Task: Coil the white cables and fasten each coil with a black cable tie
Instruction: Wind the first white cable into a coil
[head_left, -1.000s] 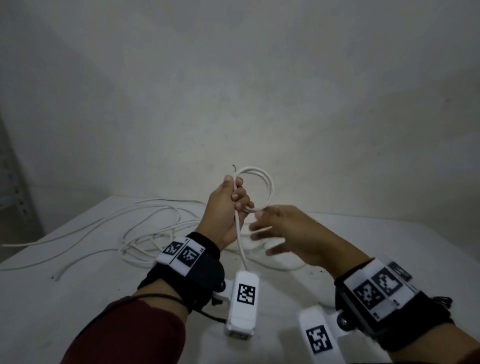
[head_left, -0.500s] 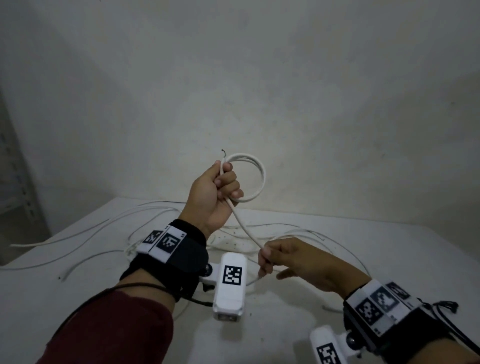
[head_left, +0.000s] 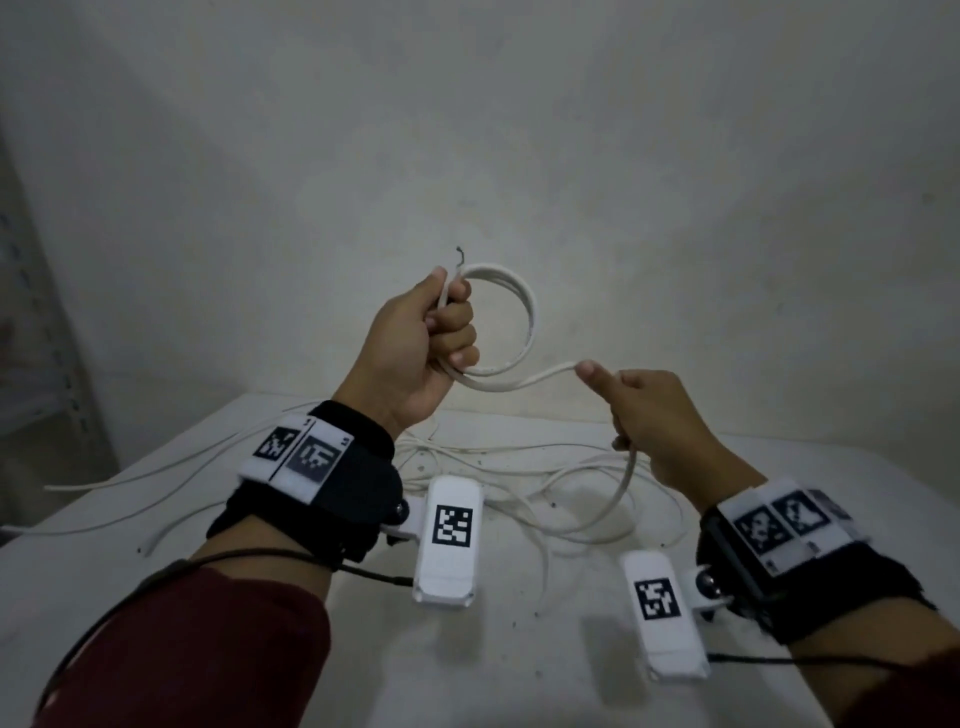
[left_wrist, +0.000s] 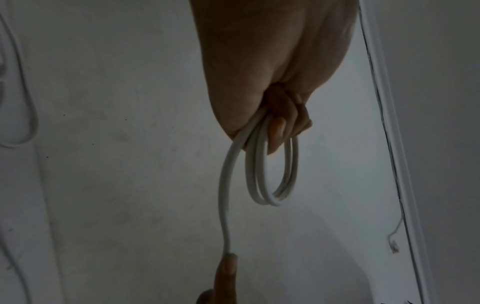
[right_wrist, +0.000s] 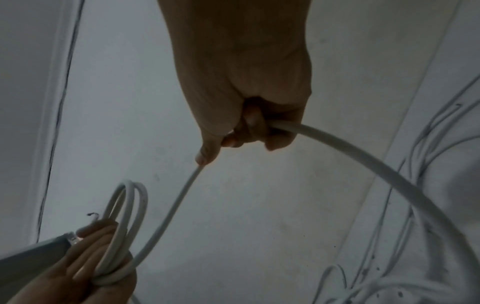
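My left hand (head_left: 431, 332) is raised above the table and grips a small coil of white cable (head_left: 527, 317), two loops wide (left_wrist: 270, 176), with a bare wire end poking up past the thumb. From the coil the same cable (head_left: 540, 379) runs right into my right hand (head_left: 639, 415), whose fingers are curled round it (right_wrist: 249, 127). Below that hand the cable (head_left: 621, 493) drops in a curve to the table. No black cable tie is visible in any view.
Several loose white cables (head_left: 498, 462) lie tangled on the white table (head_left: 104, 530) under my hands, and long strands (head_left: 156, 478) trail to the left edge. A grey wall stands close behind. A metal shelf upright (head_left: 47, 322) is at far left.
My right hand has risen from near the table to the level of the coil, drawing more cable up. The left hand keeps its grip on the coil and has shifted little.
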